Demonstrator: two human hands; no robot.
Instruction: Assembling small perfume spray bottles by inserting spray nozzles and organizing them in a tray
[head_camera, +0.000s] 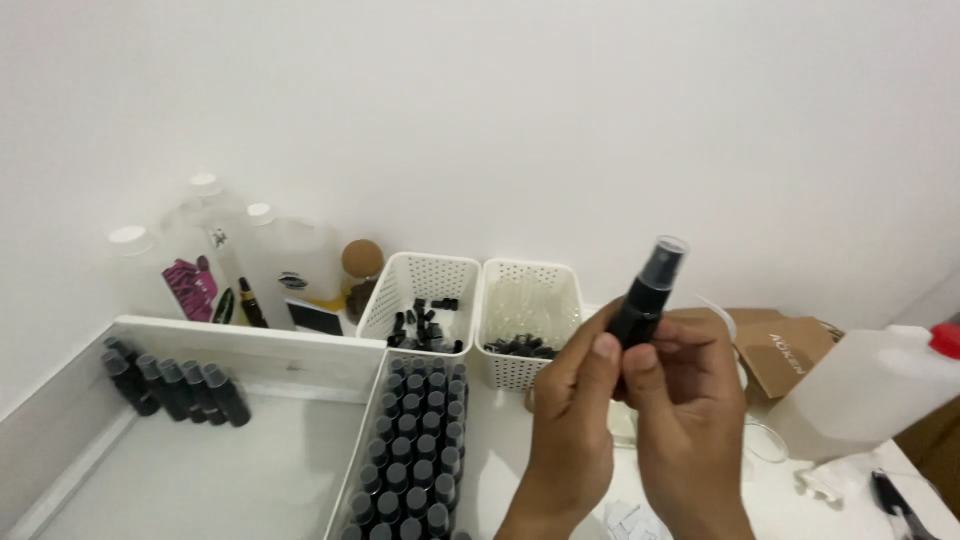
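Note:
Both of my hands hold one small black spray bottle (648, 290) with a clear cap, raised upright in front of the white wall. My left hand (572, 420) pinches its lower body with thumb and fingers. My right hand (690, 410) wraps it from the right side. Below and left of my hands, a long white basket (362, 440) holds several rows of the same black bottles standing upright.
Two perforated white baskets stand at the back: one (420, 290) with black caps, one (530, 310) with black parts. A white tray (200, 440) holds several black bottles (175, 385). Plastic jugs (250, 260) line the wall. A red-capped jug (870, 385) and cardboard box (785, 350) sit right.

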